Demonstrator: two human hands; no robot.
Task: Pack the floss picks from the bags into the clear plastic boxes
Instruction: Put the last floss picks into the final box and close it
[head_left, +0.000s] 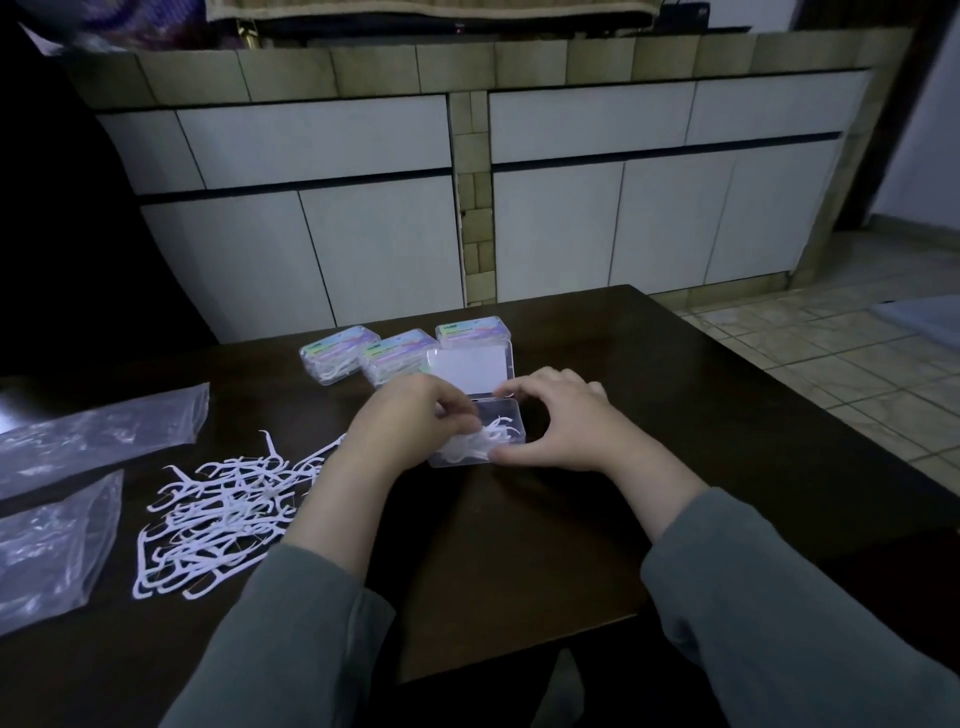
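- Floss picks (218, 519) sit in a loose tangled heap near the tabletop's left edge, beside two bags (98, 431); some are already in the open box (480, 431) mid-table.
- Left hand (410, 415) has fingers curled, pinching a few picks into the box.
- Right hand (556, 421) is spread, steadying the box's rim.
- They look feather-light, springy and snaggy, so I'd grab small bunches by the handles.

This looks like a home kitchen or dining area, dimly lit. A tiled counter (467, 62) runs along the back, with white cabinet doors (379, 244) and drawers (317, 137) set beneath it. Pale floor tiles (831, 353) cover the ground to the right. A dark wooden tabletop (649, 415) stands in front of the counter.
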